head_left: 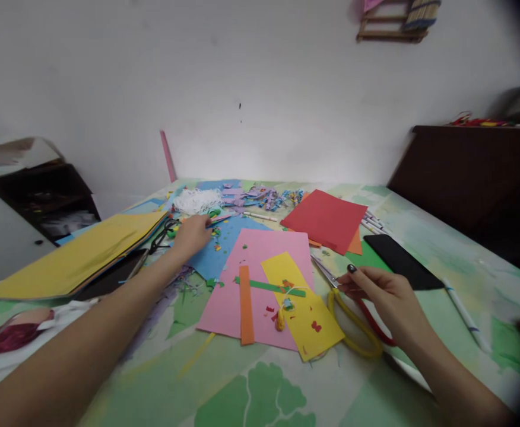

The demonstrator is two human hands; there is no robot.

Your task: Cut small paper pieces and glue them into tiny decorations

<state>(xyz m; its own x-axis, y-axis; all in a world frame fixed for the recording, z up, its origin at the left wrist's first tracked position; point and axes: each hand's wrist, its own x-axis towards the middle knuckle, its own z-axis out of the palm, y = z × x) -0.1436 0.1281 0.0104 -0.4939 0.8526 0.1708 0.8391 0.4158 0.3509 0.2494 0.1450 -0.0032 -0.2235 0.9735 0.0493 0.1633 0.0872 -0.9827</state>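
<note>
My right hand (382, 290) is at the scissors (355, 326), which have one yellow and one red handle. Its thumb and fingers close in at the pivot, and the blades point away to the left. Farther off, my left hand (193, 236) has its fingers bent down among small paper scraps at the edge of a blue sheet (218, 252). A thin pink-and-blue pointed piece shows at its fingertips; what the fingers hold is partly hidden. Between the hands lies a pink sheet (224, 302), bearing a yellow piece (322, 326), an orange strip (246, 305) and a green strip (260, 285).
White shredded strands (196, 201) and purple scraps (260, 196) lie at the back. A red sheet (329, 219), a black phone (400, 261) and a marker (467, 317) are on the right. Yellow sheets (86, 252) are stacked at left. A wall (264, 89) rises behind the table.
</note>
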